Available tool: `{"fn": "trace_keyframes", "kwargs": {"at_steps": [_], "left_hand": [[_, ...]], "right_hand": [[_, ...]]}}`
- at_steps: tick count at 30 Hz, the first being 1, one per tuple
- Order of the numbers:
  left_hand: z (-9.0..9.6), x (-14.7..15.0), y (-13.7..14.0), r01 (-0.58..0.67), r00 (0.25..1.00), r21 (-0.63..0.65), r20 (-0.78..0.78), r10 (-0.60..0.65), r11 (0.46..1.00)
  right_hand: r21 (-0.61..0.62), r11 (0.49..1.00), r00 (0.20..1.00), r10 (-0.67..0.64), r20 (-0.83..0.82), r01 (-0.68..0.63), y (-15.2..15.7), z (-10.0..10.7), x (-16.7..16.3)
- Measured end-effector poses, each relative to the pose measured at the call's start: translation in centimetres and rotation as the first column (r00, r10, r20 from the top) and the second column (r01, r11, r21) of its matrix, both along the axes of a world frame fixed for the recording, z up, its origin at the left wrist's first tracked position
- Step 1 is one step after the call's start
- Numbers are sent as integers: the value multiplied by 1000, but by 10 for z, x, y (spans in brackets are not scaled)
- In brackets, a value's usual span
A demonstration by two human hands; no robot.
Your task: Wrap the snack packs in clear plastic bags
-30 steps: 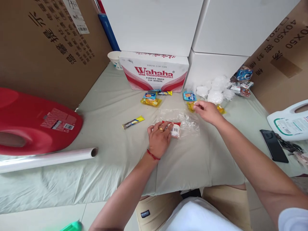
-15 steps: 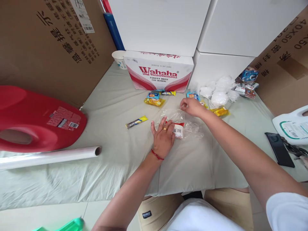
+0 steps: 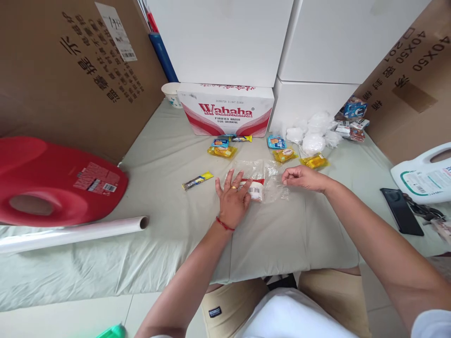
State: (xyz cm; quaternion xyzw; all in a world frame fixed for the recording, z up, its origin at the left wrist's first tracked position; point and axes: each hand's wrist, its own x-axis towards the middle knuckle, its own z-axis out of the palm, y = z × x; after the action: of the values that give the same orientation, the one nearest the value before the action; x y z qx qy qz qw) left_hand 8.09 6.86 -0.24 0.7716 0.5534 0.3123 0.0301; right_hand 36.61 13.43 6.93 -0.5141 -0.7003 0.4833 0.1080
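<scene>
The clear plastic bag point(image 3: 274, 188) is partly hidden at left by the left hand point(image 3: 233, 202), its fingers spread wide. The right hand's point(image 3: 302, 179) fingertips are drawn narrow at the bag's right edge; whether film is pinched cannot be told. The barcoded red-and-white packet point(image 3: 256, 191), overlying the bag's area, is covered at its left end by the left fingers.

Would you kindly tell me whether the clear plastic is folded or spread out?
Spread out, though wrinkled: the clear plastic extends past the packet under the left hand toward the right hand.
</scene>
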Motion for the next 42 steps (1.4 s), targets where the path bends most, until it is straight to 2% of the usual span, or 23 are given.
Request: {"fn": "trace_keyframes", "kwargs": {"at_steps": [3,6,8,10,12,16,19,21,23,26,27,28,30,32,34,38,42], "left_hand": [[0,0,0,-19,1000,15,1,19,1000],[1,-1,1,-18,1000,29,-1,18,999],[1,-1,1,-14,1000,30,1,14,999],[1,-2,1,-10,1000,19,5,10,1000],[1,-2,1,-9,1000,6,10,9,1000],[1,-2,0,-6,1000,-7,12,7,1000],[2,-1,-1,-18,1000,-10,7,18,1000],[3,-1,-1,-30,1000,-5,-1,30,1000],[4,-1,0,-36,999,8,-14,36,999],[4,-1,1,-35,999,20,-28,35,999],[4,-2,1,-34,999,19,-29,34,999],[4,-2,1,-34,999,18,-28,35,999],[4,-2,1,-38,999,20,-26,38,999],[4,-2,1,-40,999,18,-25,40,999],[4,-2,1,-40,999,3,-18,40,999],[6,-2,0,-40,999,-13,-13,40,999],[7,-1,-1,-51,999,-11,-14,50,999]], "right_hand": [[124,992,999,-34,12,32,-4,1,-2],[264,962,997,78,6,-77,-4,5,-22],[222,960,985,165,42,-170,-1,6,-36],[111,974,980,189,62,-195,2,5,-44],[36,990,990,139,26,-140,2,3,-42],[-20,1000,995,-12,-100,10,-5,-8,-22],[-22,995,995,-93,27,94,-9,-16,-7],[43,990,968,-137,212,131,-5,-16,-3],[214,967,907,-211,364,139,6,-9,-5],[532,845,860,-311,404,56,30,8,-24],[582,813,863,-304,404,14,38,13,-34],[591,806,869,-273,413,-27,47,15,-45],[502,859,870,-170,463,-99,64,15,-68],[352,924,847,-64,527,-149,80,9,-87],[216,960,820,26,571,-181,93,2,-100],[14,976,845,180,503,-216,105,-2,-103],[35,981,910,165,380,-193,88,15,-99]]}}
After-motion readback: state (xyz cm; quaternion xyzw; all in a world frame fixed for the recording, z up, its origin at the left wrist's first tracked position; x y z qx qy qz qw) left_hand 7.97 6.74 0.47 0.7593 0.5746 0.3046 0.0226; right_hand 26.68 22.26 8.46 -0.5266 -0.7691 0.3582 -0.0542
